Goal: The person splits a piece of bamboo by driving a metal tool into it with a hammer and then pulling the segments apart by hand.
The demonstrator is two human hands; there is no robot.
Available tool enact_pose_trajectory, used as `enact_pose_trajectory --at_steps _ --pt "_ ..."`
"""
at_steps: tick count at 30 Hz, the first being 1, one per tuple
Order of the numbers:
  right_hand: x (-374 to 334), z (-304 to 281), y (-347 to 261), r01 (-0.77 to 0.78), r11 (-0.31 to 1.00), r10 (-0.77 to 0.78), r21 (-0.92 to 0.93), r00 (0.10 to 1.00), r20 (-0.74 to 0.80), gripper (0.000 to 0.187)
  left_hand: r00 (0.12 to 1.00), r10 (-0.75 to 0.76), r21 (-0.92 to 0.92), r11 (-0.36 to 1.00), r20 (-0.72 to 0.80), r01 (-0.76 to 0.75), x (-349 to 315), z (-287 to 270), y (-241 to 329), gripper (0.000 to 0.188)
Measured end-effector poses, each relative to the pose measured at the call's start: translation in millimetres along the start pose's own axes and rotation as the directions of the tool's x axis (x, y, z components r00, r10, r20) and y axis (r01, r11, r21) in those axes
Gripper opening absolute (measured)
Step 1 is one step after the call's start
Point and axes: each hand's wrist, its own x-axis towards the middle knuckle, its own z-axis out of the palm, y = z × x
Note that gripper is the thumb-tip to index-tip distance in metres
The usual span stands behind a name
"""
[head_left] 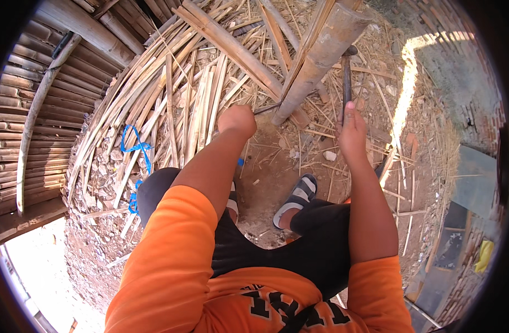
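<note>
Fingers of right hand (351, 133) wrapped round dark tool (346, 77), upright beside bamboo pole (321, 55). Left hand (238, 119) fisted, seemingly gripping thin blade touching pole's lower end. Split strips (171, 105) heaped left.

- Right hand (351, 133) closed around a dark tool handle (346, 83), thumb up along the shaft; tool head touches the thick bamboo pole (321, 55).
- Left hand (238, 119) a closed fist at the pole's lower end; what it grips is hidden.
- Pole tilted, lower end on the dirt ground (276, 172).
- Split bamboo strips (177, 105) heaped to the left.
- Blue cord (135, 147) among the strips.
- Sandalled foot (296, 200) below the pole.
</note>
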Motion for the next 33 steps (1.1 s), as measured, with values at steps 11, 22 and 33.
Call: enact_pose_trajectory --at_steps 11,22,33 --pt "-8.3 -3.4 12.4 0.061 0.97 -0.073 -0.234 0.997 -0.04 0.054 0.998 0.068 0.07 0.995 0.013 -0.069 8.4 7.6 0.5 0.026" --pt "-10.3 -4.7 27.8 -0.051 0.85 0.045 -0.524 0.999 -0.024 0.061 1.0 0.015 0.059 0.998 -0.002 -0.015 6.9 0.4 6.2 0.029" --pt "-0.6 -10.6 66.7 -0.065 0.796 0.052 -0.602 0.998 -0.039 0.063 0.998 0.059 0.039 0.998 -0.037 -0.058 14.5 5.1 4.0 0.031"
